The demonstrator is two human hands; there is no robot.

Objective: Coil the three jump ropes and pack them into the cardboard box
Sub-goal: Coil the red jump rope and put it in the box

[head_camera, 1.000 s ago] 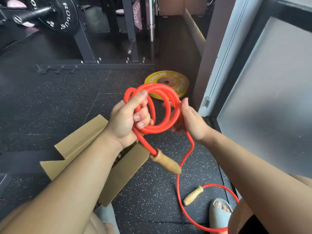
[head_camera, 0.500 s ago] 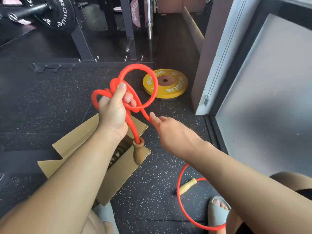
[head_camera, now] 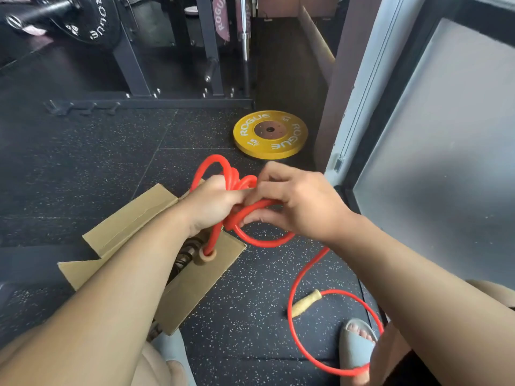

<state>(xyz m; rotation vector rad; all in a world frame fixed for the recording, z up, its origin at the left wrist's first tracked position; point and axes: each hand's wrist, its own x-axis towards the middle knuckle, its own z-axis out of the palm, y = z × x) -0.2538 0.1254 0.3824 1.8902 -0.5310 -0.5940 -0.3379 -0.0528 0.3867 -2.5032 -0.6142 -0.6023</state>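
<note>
A red jump rope (head_camera: 223, 174) with wooden handles is partly coiled above the open cardboard box (head_camera: 133, 218). My left hand (head_camera: 211, 204) grips the bundle of loops, and one wooden handle (head_camera: 207, 256) hangs from it over the box. My right hand (head_camera: 295, 201) pinches a strand of the same rope right beside the left hand. The rest of the rope trails down to a loose loop (head_camera: 306, 349) on the floor, where the second wooden handle (head_camera: 305, 302) lies. Dark coiled rope (head_camera: 185, 254) shows inside the box, mostly hidden by my left arm.
A yellow weight plate (head_camera: 270, 133) lies flat on the speckled rubber floor beyond my hands. A black rack with a loaded barbell (head_camera: 92, 20) stands at the back. A frosted glass door (head_camera: 446, 149) lines the right side. My sandalled foot (head_camera: 358, 341) rests by the loose loop.
My right hand has come back up from reaching along the rope and joined the left hand on the coil. The bundle has dropped lower, closer to the box, adding a loop.
</note>
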